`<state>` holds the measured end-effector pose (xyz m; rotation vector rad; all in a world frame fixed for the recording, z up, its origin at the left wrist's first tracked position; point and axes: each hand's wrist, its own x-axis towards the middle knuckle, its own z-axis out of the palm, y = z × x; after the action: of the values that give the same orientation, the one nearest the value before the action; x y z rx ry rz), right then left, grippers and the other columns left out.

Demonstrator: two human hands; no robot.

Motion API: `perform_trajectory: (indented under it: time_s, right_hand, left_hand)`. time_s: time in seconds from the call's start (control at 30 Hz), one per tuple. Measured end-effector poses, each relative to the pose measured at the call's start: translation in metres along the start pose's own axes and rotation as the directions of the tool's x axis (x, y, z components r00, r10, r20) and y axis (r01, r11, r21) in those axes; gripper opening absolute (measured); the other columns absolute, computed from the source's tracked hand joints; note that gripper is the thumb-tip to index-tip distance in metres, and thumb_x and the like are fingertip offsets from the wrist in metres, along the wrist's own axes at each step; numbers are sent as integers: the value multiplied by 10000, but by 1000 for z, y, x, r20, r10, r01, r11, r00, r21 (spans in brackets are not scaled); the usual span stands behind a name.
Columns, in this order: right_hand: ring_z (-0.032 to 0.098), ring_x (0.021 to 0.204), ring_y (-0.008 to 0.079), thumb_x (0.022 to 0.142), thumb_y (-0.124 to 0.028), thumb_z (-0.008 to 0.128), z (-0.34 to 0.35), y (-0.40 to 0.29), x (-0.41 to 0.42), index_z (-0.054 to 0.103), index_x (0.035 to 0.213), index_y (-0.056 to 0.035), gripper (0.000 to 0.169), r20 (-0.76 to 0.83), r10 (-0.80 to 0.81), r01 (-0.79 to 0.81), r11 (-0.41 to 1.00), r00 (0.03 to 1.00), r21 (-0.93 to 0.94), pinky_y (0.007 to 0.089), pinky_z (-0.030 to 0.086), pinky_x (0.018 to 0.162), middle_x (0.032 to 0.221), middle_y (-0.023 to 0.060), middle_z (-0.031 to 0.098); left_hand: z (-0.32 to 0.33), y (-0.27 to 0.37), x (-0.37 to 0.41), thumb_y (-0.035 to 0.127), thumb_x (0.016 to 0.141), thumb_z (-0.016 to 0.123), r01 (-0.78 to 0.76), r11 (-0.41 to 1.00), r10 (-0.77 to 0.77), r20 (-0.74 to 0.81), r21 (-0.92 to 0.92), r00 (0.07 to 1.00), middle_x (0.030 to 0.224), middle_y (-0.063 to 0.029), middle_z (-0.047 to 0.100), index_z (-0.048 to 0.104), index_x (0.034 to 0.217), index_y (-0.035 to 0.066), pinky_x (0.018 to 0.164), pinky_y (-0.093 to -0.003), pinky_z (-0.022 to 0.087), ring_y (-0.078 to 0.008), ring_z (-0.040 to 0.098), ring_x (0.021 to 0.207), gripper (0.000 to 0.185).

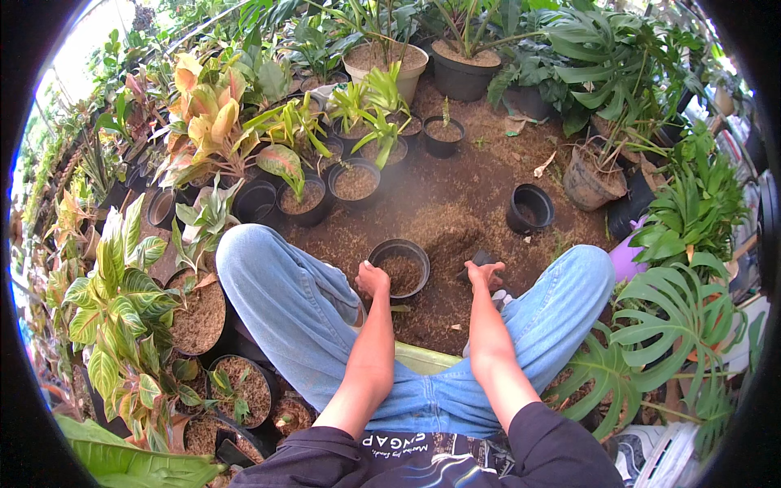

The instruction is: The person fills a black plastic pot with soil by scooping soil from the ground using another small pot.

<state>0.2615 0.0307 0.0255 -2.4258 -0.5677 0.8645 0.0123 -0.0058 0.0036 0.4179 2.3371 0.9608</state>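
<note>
Between my knees, a round black plastic pot (425,282) stands upright on the ground, partly filled with brown, crumbly potting mix (399,274). My left hand (372,280) grips its left rim, with the thumb on the edge. My right hand (485,276) is closed around a small black plastic container or scoop (482,258), tilted low over the soil. The hand hides part of it, so its full shape cannot be made out. Just beyond, between the two hands, lies a loose heap of potting mix (451,235).
Another black pot (531,208) stands farther off on the right. Several potted plants line the left, including a black pot of soil (355,180). At right are a tilted, dirty pot (592,178), a purple object (623,259) and monstera leaves (677,317).
</note>
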Motion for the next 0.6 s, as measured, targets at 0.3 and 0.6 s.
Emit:
perform_trajectory:
  time_s: [0.3, 0.6]
  right_hand:
    - [257, 1312, 475, 619, -337, 771, -1, -1, 2, -3, 1425, -50, 1154, -27, 86, -81, 986, 996, 148, 539, 263, 1065, 1401, 387, 159]
    - [448, 1082, 347, 544, -269, 712, 10, 6, 53, 178, 1257, -21, 925, -293, 308, -131, 858, 905, 496, 502, 386, 895, 1206, 247, 381]
  left_hand:
    - [-6, 6, -6, 303, 957, 425, 13, 1000, -14, 32, 16, 999, 1202, -197, 519, 579, 1175, 190, 918, -579, 389, -409, 493, 1124, 290]
    - [-2, 6, -4, 301, 959, 420, 14, 1000, -15, 32, 26, 999, 1204, -185, 518, 569, 1195, 205, 916, -598, 384, -400, 488, 1129, 295]
